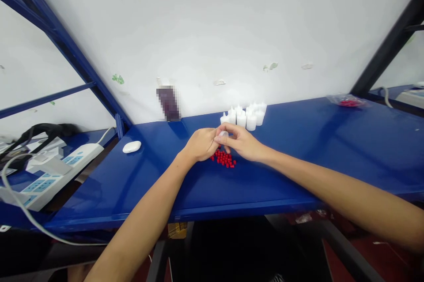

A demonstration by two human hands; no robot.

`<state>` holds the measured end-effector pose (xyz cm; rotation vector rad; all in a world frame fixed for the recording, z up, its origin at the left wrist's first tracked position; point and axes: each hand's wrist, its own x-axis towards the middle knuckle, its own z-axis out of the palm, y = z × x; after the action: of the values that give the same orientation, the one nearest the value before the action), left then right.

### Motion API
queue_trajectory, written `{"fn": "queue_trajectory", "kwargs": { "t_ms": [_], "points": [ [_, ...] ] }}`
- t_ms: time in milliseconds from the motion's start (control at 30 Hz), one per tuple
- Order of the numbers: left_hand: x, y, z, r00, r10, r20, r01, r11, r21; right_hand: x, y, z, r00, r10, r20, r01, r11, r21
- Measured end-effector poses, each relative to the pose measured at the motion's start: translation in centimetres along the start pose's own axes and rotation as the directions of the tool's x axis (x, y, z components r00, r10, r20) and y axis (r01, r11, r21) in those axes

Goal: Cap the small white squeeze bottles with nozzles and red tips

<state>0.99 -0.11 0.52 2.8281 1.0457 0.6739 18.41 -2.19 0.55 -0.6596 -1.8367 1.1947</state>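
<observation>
Both hands meet above the middle of a blue shelf. My left hand and my right hand have their fingers pinched together on a small white plastic bottle held between them. Directly under the hands lies a small heap of red caps on the shelf surface. Just behind the hands stands a cluster of several small white bottles, close to the wall.
A white earbud case lies at the left of the shelf. A white power strip with cables sits on the lower left shelf. A clear bag of red pieces rests far right. Blue and black frame struts rise at both sides.
</observation>
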Motion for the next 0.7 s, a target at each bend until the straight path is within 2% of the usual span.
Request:
{"fn": "queue_trajectory", "kwargs": {
  "t_ms": [100,167,200,300,367,400,467,533,600,700],
  "points": [
    [-0.2,-0.8,-0.7,1.000,-0.030,-0.004,0.030,0.996,0.080,0.1,0.0,0.0,0.996,0.004,-0.087,-0.013,0.994,-0.111],
    [-0.6,-2.0,-1.6,0.991,-0.129,-0.019,0.130,0.978,0.164,-0.1,-0.4,-0.5,0.983,-0.076,-0.170,0.023,0.956,-0.292],
    [-1.0,-2.8,-2.0,0.978,-0.199,-0.061,0.207,0.959,0.195,-0.3,-0.7,-0.9,0.969,-0.146,-0.200,0.057,0.918,-0.392],
    [-2.0,-5.2,-2.9,0.913,-0.352,-0.206,0.392,0.896,0.209,-0.7,-1.4,-2.4,0.892,-0.395,-0.218,0.167,0.737,-0.655],
    [-2.3,-6.4,-2.6,0.910,-0.365,-0.197,0.399,0.900,0.175,-0.3,-1.4,-3.2,0.847,-0.498,-0.185,0.168,0.582,-0.796],
    [-2.3,-6.8,-2.3,0.919,-0.349,-0.183,0.377,0.913,0.155,-0.1,-1.2,-3.5,0.844,-0.510,-0.165,0.141,0.508,-0.850],
    [-2.2,-7.3,-1.3,0.940,-0.304,-0.157,0.322,0.940,0.111,0.7,-0.6,-3.7,0.870,-0.473,-0.139,0.060,0.383,-0.922],
    [-1.9,-7.4,-0.5,0.948,-0.274,-0.160,0.288,0.955,0.074,1.3,0.4,-3.5,0.917,-0.382,-0.114,0.003,0.294,-0.956],
    [-1.8,-7.4,0.1,0.948,-0.269,-0.168,0.281,0.958,0.051,1.7,1.3,-3.4,0.956,-0.282,-0.080,-0.011,0.238,-0.971],
    [-1.7,-7.1,0.7,0.955,-0.275,-0.112,0.280,0.960,0.026,1.8,2.0,-3.4,0.974,-0.221,-0.050,-0.002,0.210,-0.978]
  ]
}}
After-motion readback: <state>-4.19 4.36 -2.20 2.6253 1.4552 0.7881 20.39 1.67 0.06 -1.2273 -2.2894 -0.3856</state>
